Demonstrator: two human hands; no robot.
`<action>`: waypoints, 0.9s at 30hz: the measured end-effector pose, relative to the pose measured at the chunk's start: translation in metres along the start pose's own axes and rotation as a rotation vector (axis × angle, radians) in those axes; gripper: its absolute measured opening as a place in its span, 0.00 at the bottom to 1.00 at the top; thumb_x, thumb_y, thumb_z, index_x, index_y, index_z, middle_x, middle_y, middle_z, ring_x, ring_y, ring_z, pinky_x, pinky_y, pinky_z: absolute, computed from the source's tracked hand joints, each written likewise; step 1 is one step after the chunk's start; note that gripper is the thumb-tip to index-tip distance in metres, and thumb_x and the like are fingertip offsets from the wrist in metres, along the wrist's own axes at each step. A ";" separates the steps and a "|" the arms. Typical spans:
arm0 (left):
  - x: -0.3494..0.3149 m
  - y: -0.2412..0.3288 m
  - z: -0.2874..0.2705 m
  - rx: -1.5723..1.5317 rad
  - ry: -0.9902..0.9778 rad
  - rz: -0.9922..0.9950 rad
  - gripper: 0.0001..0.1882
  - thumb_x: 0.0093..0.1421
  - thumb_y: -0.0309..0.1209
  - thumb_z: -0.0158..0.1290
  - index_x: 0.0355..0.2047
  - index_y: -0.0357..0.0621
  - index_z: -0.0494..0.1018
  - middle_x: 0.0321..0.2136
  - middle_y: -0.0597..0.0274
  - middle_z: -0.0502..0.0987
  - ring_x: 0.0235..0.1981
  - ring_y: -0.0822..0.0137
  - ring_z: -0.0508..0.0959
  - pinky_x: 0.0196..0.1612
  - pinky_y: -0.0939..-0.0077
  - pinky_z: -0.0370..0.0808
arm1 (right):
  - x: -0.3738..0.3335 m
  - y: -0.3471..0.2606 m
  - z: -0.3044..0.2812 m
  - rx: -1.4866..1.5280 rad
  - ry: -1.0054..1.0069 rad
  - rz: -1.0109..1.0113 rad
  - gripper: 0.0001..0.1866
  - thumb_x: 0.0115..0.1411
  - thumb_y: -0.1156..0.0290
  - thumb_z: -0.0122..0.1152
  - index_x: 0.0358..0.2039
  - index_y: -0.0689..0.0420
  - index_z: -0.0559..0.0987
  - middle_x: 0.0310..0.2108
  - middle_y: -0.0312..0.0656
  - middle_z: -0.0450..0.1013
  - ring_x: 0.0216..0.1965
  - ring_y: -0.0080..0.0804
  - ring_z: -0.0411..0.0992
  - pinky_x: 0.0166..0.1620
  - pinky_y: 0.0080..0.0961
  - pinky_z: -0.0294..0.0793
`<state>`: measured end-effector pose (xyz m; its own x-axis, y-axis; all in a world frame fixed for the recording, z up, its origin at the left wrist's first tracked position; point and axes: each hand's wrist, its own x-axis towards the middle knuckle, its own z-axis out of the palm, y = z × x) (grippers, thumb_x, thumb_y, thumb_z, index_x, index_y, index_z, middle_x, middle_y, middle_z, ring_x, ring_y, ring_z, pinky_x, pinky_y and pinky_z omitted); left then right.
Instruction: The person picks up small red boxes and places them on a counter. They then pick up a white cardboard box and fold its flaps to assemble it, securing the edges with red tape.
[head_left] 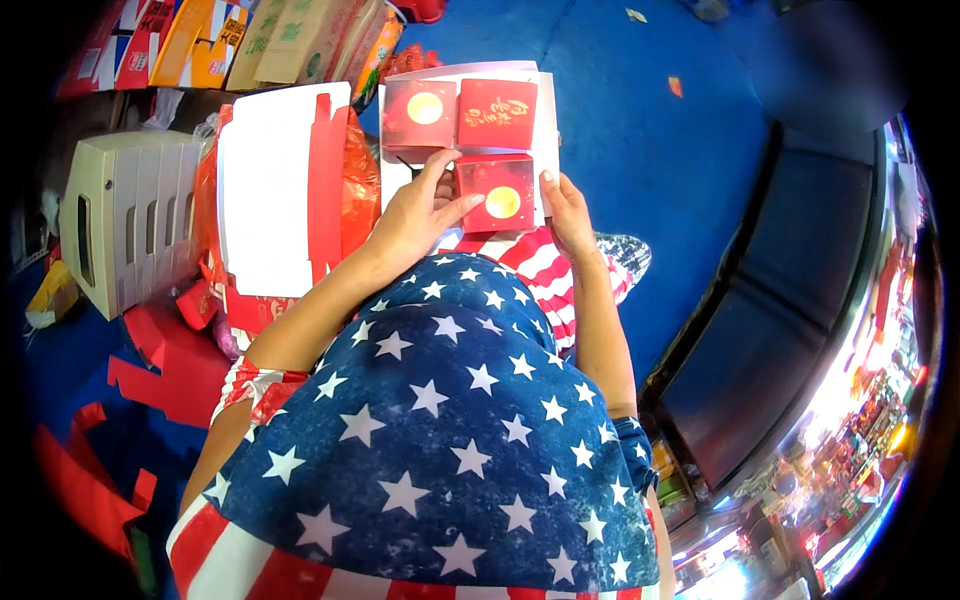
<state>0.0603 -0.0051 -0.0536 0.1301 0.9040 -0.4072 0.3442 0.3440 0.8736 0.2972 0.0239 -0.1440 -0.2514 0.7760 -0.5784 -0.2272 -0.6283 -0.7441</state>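
A small red box [482, 176] with a round yellow patch sits at the near right of a white board or tray [546, 120]. My left hand [418, 212] is closed on this box's left side, its thumb over the near corner and a finger at the far edge. My right hand [567, 212] grips the right edge of the white board, thumb on top and the other fingers partly hidden. Beyond the near box are two more red boxes: one with a yellow patch [408, 130] at the left, one with gold markings [497, 112] at the right.
Left of the board, a stack of white sheets [265, 190] with red edges rests beside orange plastic [360, 185]. A beige slatted plastic casing [150, 210] stands farther left. Red cut pieces [180, 380] lie on the blue floor [630, 130]. Cartons [290, 45] line the far left; dark panels [780, 290] stand right.
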 end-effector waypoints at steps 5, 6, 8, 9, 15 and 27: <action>-0.036 -0.015 -0.050 0.329 0.382 0.222 0.18 0.64 0.37 0.59 0.52 0.44 0.74 0.39 0.49 0.82 0.35 0.60 0.84 0.39 0.69 0.80 | 0.016 0.031 -0.026 -0.127 0.082 -0.105 0.19 0.74 0.61 0.50 0.52 0.65 0.75 0.44 0.40 0.77 0.43 0.22 0.73 0.47 0.23 0.74; -0.045 -0.017 -0.070 0.436 0.519 0.243 0.16 0.64 0.37 0.59 0.49 0.44 0.76 0.38 0.50 0.82 0.34 0.60 0.84 0.38 0.69 0.80 | 0.017 0.033 -0.029 -0.119 0.097 -0.098 0.18 0.74 0.62 0.50 0.52 0.65 0.75 0.44 0.40 0.77 0.43 0.23 0.73 0.48 0.24 0.74; -0.061 -0.053 -0.122 0.328 0.797 0.075 0.14 0.66 0.34 0.56 0.50 0.44 0.76 0.38 0.53 0.83 0.36 0.63 0.83 0.41 0.72 0.79 | 0.007 0.021 -0.019 0.007 0.058 -0.054 0.20 0.74 0.63 0.48 0.56 0.68 0.71 0.49 0.45 0.76 0.47 0.27 0.74 0.51 0.26 0.74; -0.073 -0.080 -0.154 0.188 0.969 -0.003 0.12 0.67 0.33 0.55 0.48 0.43 0.77 0.39 0.55 0.82 0.37 0.63 0.82 0.41 0.72 0.78 | 0.003 0.012 -0.012 -0.001 0.037 -0.049 0.22 0.75 0.63 0.47 0.58 0.68 0.69 0.52 0.46 0.75 0.50 0.29 0.74 0.53 0.28 0.74; -0.247 -0.278 -0.306 0.379 1.692 -0.550 0.20 0.55 0.34 0.62 0.44 0.33 0.77 0.45 0.43 0.79 0.46 0.50 0.80 0.51 0.60 0.76 | -0.002 0.007 -0.011 -0.004 -0.017 -0.010 0.22 0.74 0.61 0.49 0.58 0.65 0.71 0.53 0.43 0.75 0.51 0.27 0.74 0.53 0.25 0.74; -0.286 -0.345 -0.365 0.918 0.922 -0.860 0.52 0.50 0.46 0.69 0.67 0.37 0.54 0.58 0.30 0.65 0.60 0.33 0.66 0.63 0.51 0.66 | -0.003 -0.011 -0.021 -0.059 0.090 0.045 0.22 0.73 0.58 0.50 0.56 0.64 0.71 0.49 0.44 0.76 0.47 0.28 0.76 0.50 0.25 0.76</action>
<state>-0.4354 -0.2899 -0.1413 -0.8733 0.4802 -0.0820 0.4870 0.8646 -0.1237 0.3204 0.0294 -0.1414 -0.1737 0.7504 -0.6378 -0.1607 -0.6605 -0.7334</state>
